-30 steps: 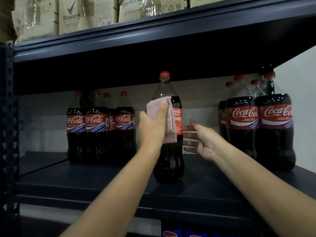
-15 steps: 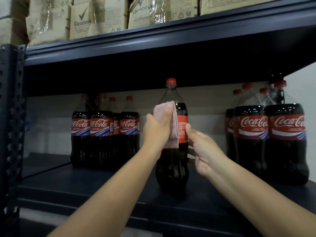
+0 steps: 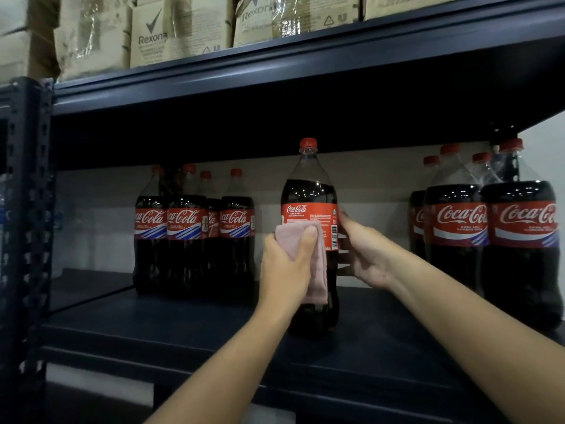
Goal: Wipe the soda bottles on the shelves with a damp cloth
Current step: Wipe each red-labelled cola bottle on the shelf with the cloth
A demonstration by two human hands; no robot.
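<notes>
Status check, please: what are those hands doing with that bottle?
Left hand presses pink cloth on bottle. Right hand steadies it. Nothing blocking.

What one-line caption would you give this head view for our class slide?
On a dark shelf, the left hand wipes a cola bottle with a pink cloth while the right hand steadies it.

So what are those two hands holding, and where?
Left hand grips a pink cloth against the label; right hand holds the dark plastic cola bottle at mid-body.

The cloth (image 3: 301, 258) hides part of the bottle (image 3: 308, 191) label.
</notes>
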